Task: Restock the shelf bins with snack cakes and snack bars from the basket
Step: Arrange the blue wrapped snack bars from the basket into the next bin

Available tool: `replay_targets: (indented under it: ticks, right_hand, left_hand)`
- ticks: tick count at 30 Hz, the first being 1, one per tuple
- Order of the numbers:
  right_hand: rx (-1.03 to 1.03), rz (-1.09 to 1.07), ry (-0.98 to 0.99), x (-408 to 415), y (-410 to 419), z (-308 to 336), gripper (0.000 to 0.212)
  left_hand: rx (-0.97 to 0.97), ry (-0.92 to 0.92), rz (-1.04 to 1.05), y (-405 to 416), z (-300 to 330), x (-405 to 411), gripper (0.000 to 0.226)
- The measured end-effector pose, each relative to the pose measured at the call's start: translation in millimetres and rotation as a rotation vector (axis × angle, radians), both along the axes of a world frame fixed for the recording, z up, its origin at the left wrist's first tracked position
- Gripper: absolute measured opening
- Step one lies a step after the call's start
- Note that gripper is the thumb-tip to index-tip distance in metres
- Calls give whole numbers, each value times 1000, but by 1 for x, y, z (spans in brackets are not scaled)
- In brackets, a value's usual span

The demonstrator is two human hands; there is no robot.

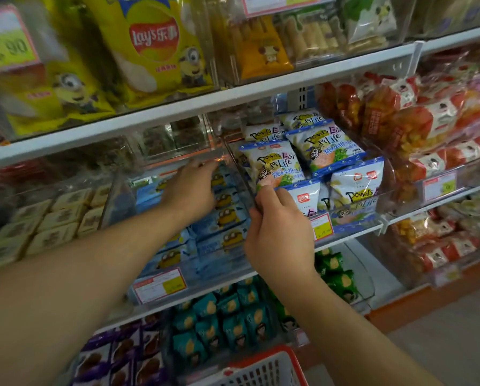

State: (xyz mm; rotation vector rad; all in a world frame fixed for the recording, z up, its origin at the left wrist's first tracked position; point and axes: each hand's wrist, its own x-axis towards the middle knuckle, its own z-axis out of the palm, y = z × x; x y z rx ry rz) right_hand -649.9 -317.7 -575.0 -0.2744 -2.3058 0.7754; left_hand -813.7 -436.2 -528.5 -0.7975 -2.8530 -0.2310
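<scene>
Store shelf [194, 107], clear bins. Left hand [190, 188] flat, fingers extended into blue-pack bin [219, 215]. Right hand [277, 229] pinching white snack pack [275, 165] at neighbouring bin front. Basket [269, 369] below. Risk: pack slips, falls.

clear divider [234, 162] (between bins) walls blue packs [225, 215] from white bags [272, 162].

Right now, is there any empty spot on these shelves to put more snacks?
A little. The clear bin on the lower shelf, right of the green packs, looks mostly bare. The blue Minion cakes' bin, where the left hand reaches, has headroom. The white Easy Life bags by the right hand are crowded.
</scene>
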Motion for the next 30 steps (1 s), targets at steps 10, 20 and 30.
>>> replay_targets:
  ticks: [10, 20, 30]
  right_hand:
    - [1, -24, 2, 0, -2, 2, 20]
    - [40, -52, -59, -1, -3, 4, 36]
    - [-77, -65, -116, 44, -29, 31, 36]
  left_hand:
    - [-156, -159, 33, 16, -3, 17, 52]
    - [156, -305, -4, -23, 23, 53, 63]
    - [504, -200, -144, -167, 2, 204, 26]
